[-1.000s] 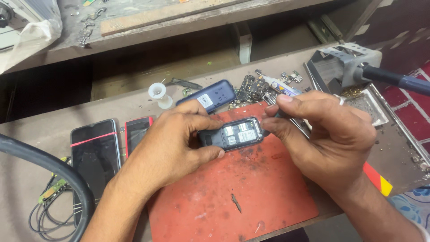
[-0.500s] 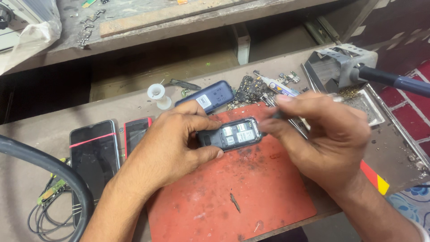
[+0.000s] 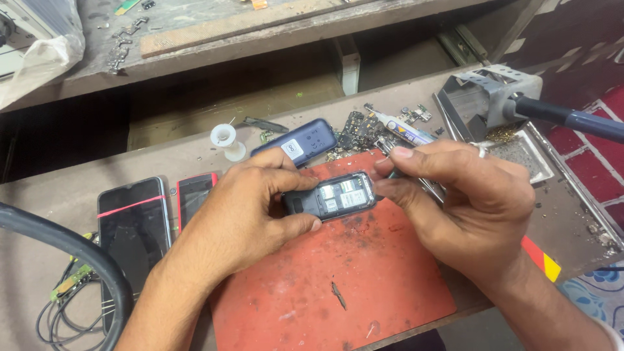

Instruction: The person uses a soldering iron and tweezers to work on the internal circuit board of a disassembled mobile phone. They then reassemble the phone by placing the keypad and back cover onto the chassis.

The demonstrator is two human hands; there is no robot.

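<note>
We've got the small open-backed phone gripped at both ends, held just above the red mat on the desk: left hand pinching one end, right hand the other w/ metal tweezers tucked in its grip. Risk, imo: the tweezer tip could scrape exposed contacts, or the glossy plastic shell slips. The mat's scuffed, sooty, flat; loose metal bits lie nearby.

Place: a phone repair workshop — a cluttered bench.
Signs: red work mat, loose circuit parts, solder spool, soldering iron in its stand — phones waiting alongside.
</note>
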